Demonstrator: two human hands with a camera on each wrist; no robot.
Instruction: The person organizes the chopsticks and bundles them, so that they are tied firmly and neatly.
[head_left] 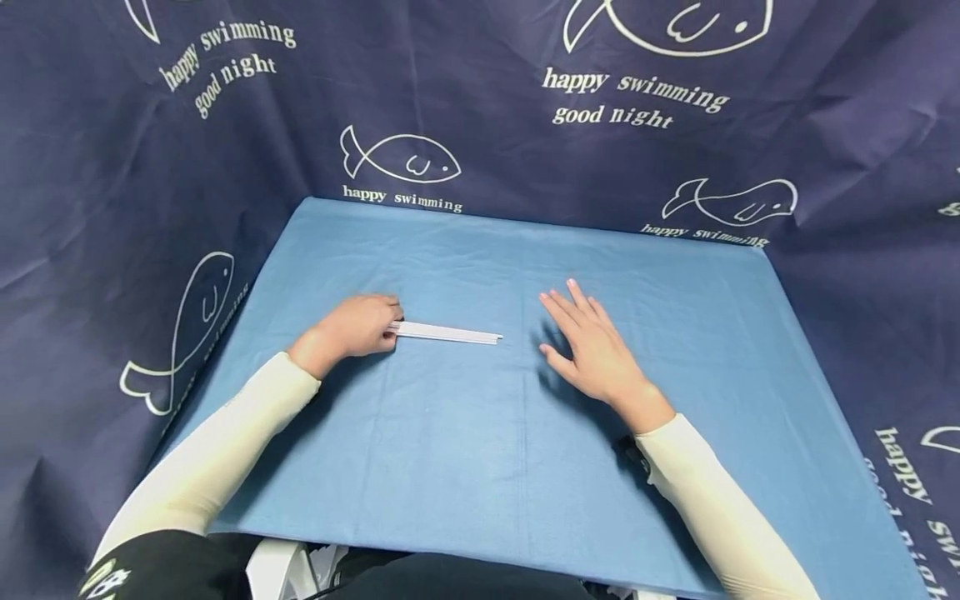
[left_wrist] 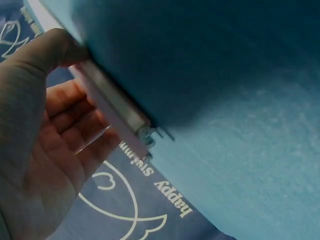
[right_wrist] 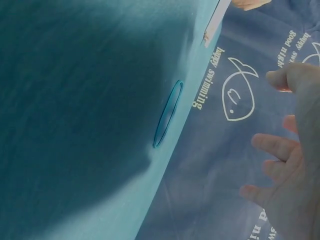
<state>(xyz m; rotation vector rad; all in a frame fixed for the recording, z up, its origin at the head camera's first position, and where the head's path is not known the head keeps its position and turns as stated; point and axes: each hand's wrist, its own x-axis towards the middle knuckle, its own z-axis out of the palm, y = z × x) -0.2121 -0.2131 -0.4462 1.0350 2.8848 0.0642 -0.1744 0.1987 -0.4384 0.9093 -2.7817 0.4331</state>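
Observation:
In the head view my left hand (head_left: 360, 323) grips one end of a slim bundle of white strips (head_left: 450, 333), which points right across the blue cloth. The left wrist view shows the thumb on one side of the strips (left_wrist: 112, 102) and the fingers along the other, with an uneven end sticking out. My right hand (head_left: 596, 354) hovers over the cloth right of the strips, fingers spread and holding nothing. Below it, the right wrist view shows a thin teal loop (right_wrist: 163, 117) like a rubber band lying on the cloth; the head view does not show it.
Blue cloth (head_left: 450, 442) covers the table. Dark navy curtains (head_left: 510, 158) printed with white fish and lettering hang along the back and both sides. A white chair part (head_left: 277, 571) shows at the near edge, beside the person's dark clothing.

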